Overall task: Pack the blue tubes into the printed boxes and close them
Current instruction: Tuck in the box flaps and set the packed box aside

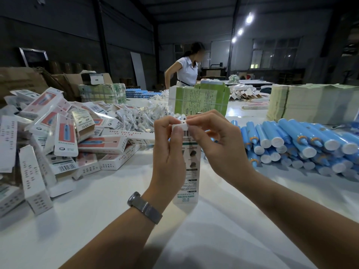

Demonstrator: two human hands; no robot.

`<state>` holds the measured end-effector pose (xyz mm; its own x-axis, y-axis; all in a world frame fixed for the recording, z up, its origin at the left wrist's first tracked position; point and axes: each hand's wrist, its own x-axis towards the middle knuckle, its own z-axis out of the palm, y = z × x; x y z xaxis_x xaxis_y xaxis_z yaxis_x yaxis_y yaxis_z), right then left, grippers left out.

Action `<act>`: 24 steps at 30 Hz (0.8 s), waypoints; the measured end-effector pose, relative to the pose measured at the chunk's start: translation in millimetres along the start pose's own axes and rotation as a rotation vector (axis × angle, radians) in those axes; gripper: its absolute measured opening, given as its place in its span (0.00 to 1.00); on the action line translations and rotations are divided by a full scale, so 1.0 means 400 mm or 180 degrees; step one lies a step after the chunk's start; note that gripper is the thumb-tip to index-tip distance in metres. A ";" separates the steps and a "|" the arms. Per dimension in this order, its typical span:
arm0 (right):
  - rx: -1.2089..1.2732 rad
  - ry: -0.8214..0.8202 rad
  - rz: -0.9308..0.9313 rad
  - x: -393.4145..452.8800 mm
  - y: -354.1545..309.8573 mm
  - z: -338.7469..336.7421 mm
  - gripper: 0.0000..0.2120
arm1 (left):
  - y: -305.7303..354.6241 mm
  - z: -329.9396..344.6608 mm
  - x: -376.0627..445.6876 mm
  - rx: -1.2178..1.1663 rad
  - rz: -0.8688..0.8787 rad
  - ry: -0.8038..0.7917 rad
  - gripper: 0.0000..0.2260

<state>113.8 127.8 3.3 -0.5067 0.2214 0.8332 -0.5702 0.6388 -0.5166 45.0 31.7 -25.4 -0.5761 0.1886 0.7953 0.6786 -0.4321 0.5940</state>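
Printed box (187, 171): standing upright on the white table (213, 220), centre, being gripped along its side by the left hand (168, 152), while the right hand (215, 140) is pinching its top flap (179, 126). Blue tubes (303, 144) are lying heaped to the right; packed boxes (64, 136) are lying piled to the left.

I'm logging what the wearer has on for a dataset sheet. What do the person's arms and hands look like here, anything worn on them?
Both forearms are bare, with no sleeves in view and no gloves. The left hand has a watch at the wrist, with a grey metal mesh band; its face is turned away. The right hand and its wrist carry nothing. No rings show on either hand.
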 end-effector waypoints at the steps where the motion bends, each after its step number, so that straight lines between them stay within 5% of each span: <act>1: -0.0031 -0.0011 0.0019 0.000 -0.002 0.000 0.06 | 0.001 0.001 0.000 0.0044 0.0025 -0.0006 0.08; 7: -0.0195 0.0025 0.0070 0.007 -0.020 0.004 0.06 | 0.000 0.003 0.006 0.0262 0.0133 0.0040 0.12; 16: -0.0375 -0.0053 -0.0119 0.007 -0.017 0.012 0.04 | -0.012 0.003 -0.002 0.0215 0.0297 -0.0024 0.04; 24: -0.0407 -0.0107 -0.0156 0.024 -0.023 0.002 0.04 | -0.020 0.003 -0.015 0.0225 0.0388 -0.0141 0.11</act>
<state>113.7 123.4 15.9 -0.5029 0.1642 0.8486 -0.5088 0.7374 -0.4443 43.4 35.2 -34.8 -0.4678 0.1780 0.8657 0.7736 -0.3912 0.4985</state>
